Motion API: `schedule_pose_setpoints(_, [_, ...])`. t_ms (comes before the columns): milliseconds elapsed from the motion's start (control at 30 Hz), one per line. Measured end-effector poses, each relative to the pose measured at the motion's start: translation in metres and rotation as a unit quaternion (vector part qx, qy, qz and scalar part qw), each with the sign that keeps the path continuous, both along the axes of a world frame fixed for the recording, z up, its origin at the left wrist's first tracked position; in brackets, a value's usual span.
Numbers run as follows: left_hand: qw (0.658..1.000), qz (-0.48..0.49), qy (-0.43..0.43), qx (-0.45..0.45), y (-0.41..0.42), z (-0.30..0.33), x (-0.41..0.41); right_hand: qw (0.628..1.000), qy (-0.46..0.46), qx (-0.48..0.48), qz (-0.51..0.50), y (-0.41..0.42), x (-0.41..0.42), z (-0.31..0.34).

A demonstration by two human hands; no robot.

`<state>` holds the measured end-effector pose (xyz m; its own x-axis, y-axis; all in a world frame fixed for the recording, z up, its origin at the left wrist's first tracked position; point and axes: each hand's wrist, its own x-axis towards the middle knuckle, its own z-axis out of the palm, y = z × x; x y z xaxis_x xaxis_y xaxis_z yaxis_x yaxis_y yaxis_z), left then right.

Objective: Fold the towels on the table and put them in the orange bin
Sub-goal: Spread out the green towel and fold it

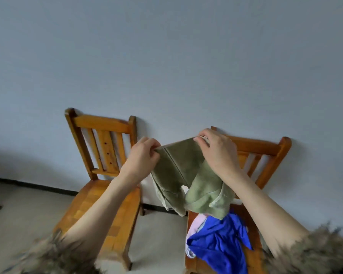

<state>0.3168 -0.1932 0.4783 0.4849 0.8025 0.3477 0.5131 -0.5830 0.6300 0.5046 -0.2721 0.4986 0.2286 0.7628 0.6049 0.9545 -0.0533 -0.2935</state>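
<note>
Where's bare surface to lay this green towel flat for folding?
The left chair's seat is bare, bordered by its backrest and the floor gap. The right chair's seat is crowded with the blue cloth and pink cloth. Both hands hold the green towel in the air.

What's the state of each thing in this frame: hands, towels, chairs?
left hand: pinches one top corner of the green towel
right hand: grips the other top corner
green towel: held up in the air, hanging, partly doubled
blue cloth: crumpled on the right chair
pink cloth: crumpled, partly under the blue cloth
right chair: holds the cloths
left chair: upright
</note>
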Motion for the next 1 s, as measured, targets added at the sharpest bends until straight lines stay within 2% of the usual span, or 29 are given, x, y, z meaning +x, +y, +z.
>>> schedule_pose_setpoints(100, [0.997,0.070,-0.012,0.030,0.002,0.017,-0.089,0.998,0.023,-0.014,0.050,0.022,-0.078,0.012])
schedule_pose_setpoints(267, [0.983,0.179,0.030,0.040,-0.003,0.028,-0.237,0.990,0.046,-0.023,0.134,0.056,-0.212,0.025])
schedule_pose_setpoints(433, [0.942,0.326,0.042,0.067,-0.008,0.044,-0.373,0.961,0.065,-0.030,0.269,0.095,-0.350,0.039])
schedule_pose_setpoints(600, [0.890,0.451,-0.006,0.062,-0.008,0.060,-0.494,0.914,0.052,-0.044,0.399,0.140,-0.476,0.057])
schedule_pose_setpoints(700, [0.863,0.502,-0.026,0.054,-0.002,0.069,-0.556,0.903,0.073,-0.052,0.421,0.166,-0.544,0.057])
schedule_pose_setpoints(800, [0.835,0.544,-0.004,0.078,0.008,0.072,-0.612,0.898,0.115,-0.060,0.420,0.196,-0.603,0.051])
schedule_pose_setpoints(1000, [0.785,0.611,0.091,0.041,0.028,0.052,-0.702,0.885,0.023,-0.013,0.464,0.259,-0.699,0.031])
